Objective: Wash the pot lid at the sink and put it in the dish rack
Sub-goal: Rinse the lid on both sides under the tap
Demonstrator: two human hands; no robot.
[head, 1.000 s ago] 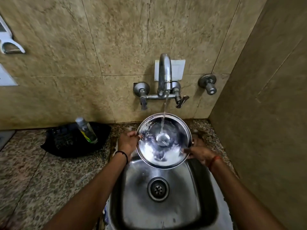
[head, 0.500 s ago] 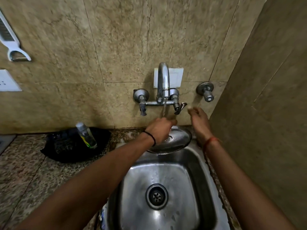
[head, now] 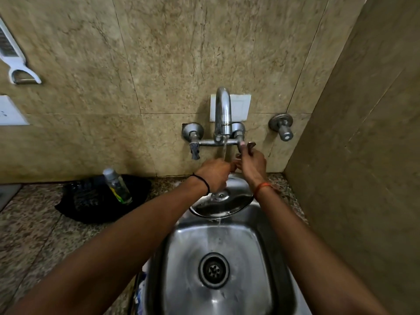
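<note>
**Shutting the tap with the lid held over the sink**

My right hand (head: 252, 161) is up at the right tap handle (head: 246, 147), its fingers (head: 242, 148) pinched on the lever, while water runs from the spout (head: 223, 110) in a thin stream. My left hand (head: 214, 175) holds the pot lid (head: 223, 202) at its far edge, fingers curled round the rim. The lid hangs tilted over the back of the sink (head: 281, 258), knob side toward me, and water drips off its near edge into the basin.

As I judge it, the step is closing the tap, since the rinse looks about finished. To do it well I should turn the lever firmly until the stream stops, and keep the lid low over the basin so the runoff falls in the sink and not on the desk (head: 41, 235). The steel is wet and likely slippery, held at one edge by one hand, so my grip there must not slacken as the other hand works.

Around me: a black cloth (head: 75, 201) on the desk at the left with a small clear bottle (head: 117, 186) lying on it, a white peeler (head: 16, 57) hanging on the wall, a second valve (head: 281, 128) to the right of the tap. The side wall stands close on the right and leaves little room for my elbow. No dish rack is in view, so I cannot tell which way the lid has to travel.
</note>
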